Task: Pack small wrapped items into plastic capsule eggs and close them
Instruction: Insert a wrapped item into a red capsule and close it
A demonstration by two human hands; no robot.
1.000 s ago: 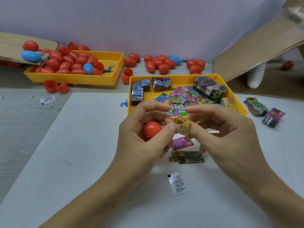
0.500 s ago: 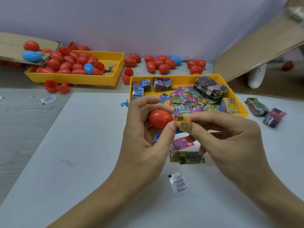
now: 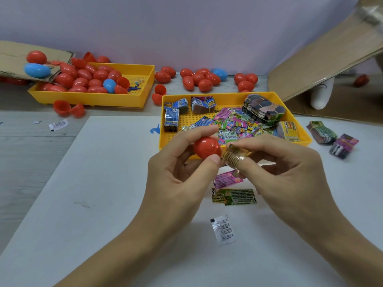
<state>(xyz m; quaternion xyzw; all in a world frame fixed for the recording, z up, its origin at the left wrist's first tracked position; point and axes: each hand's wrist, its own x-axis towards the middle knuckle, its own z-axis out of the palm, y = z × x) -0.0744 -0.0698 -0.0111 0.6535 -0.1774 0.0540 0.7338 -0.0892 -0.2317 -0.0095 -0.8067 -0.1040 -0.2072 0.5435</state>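
Red capsule egg (image 3: 207, 149): glossy, rounded, pinched between thumb and fingers of left hand (image 3: 178, 172), held above near edge of closer yellow tray (image 3: 232, 98); whether whole or a half, cannot tell. Just beside it, touching or nearly so, small yellow wrapped item (image 3: 234, 156), crinkled, printed with dark lines, gripped between thumb and forefinger of right hand (image 3: 290, 172). Both hands raised over white surface (image 3: 83, 183), close together.

Closer yellow tray: loose colourful packets in pink, green, blue; banded bundles of blue packets at left, dark bundle at back right. Farther yellow tray (image 3: 93, 99), at left: heaped with red eggs, one blue among them. More red eggs (image 3: 205, 79) loose behind trays. Under the hands on surface: pink packet (image 3: 226, 179), green packet (image 3: 234, 196), white sachet (image 3: 222, 229).
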